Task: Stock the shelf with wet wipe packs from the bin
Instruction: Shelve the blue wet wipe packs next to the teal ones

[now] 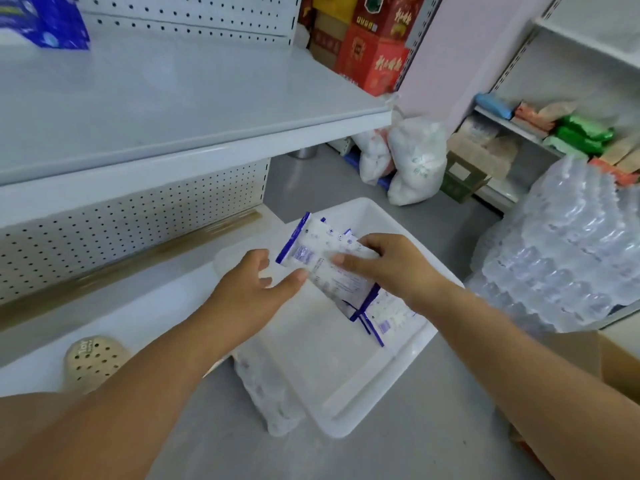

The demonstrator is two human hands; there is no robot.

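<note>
At far left a blue pack [45, 22] sits on the upper shelf [194, 98], whose open deck runs to its front lip and right edge. The left hand [252, 285] hangs over the white bin [346, 393] on the floor, grip apart, thumb tip touching a bundle of wet wipe packs [322, 254]. The right hand [391, 268] has its grip clamped on that bundle. More packs [391, 317] lie against the bin's right wall. Wrapped bottles [571, 244] crowd the right.

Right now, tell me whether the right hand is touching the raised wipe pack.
Touching. The head view shows the right hand, thumb and fingers curled round the wipe pack above the bin.
</note>
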